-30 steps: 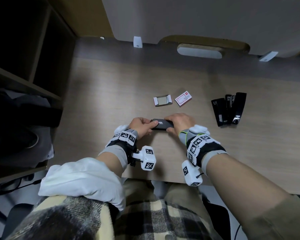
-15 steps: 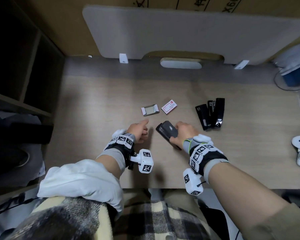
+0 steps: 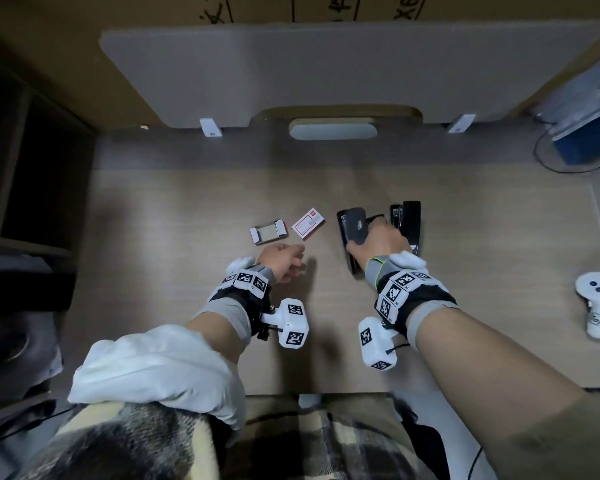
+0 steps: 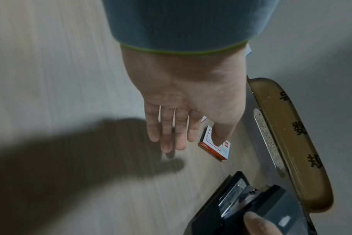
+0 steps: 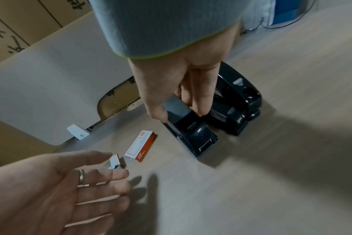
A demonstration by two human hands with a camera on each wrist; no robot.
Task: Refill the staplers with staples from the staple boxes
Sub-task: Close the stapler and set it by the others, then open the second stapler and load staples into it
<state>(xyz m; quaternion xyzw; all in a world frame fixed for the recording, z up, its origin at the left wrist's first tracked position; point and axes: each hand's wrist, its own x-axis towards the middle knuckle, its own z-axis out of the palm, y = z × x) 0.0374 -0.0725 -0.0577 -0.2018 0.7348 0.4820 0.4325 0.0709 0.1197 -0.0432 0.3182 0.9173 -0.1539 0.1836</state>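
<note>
My right hand (image 3: pixel 374 237) (image 5: pixel 181 101) grips a black stapler (image 3: pixel 352 226) (image 5: pixel 191 127) by its top, thumb on one side and fingers on the other, just left of more black staplers (image 3: pixel 407 226) (image 5: pixel 237 101) lying on the desk. A shut red-and-white staple box (image 3: pixel 308 224) (image 5: pixel 140 146) (image 4: pixel 215 146) lies to the left of it. Beside that is an open staple box (image 3: pixel 268 231) (image 5: pixel 116 162). My left hand (image 3: pixel 284 263) (image 4: pixel 183 120) hovers with straight fingers just below the two boxes, holding nothing.
A white controller (image 3: pixel 598 303) lies at the desk's right edge. A blue box with a cable (image 3: pixel 582 133) sits at the back right. A grey divider panel (image 3: pixel 326 71) stands along the back, dark shelves (image 3: pixel 25 168) on the left.
My left hand let go of the stapler. My right hand carried it up and to the right, beside the other staplers.
</note>
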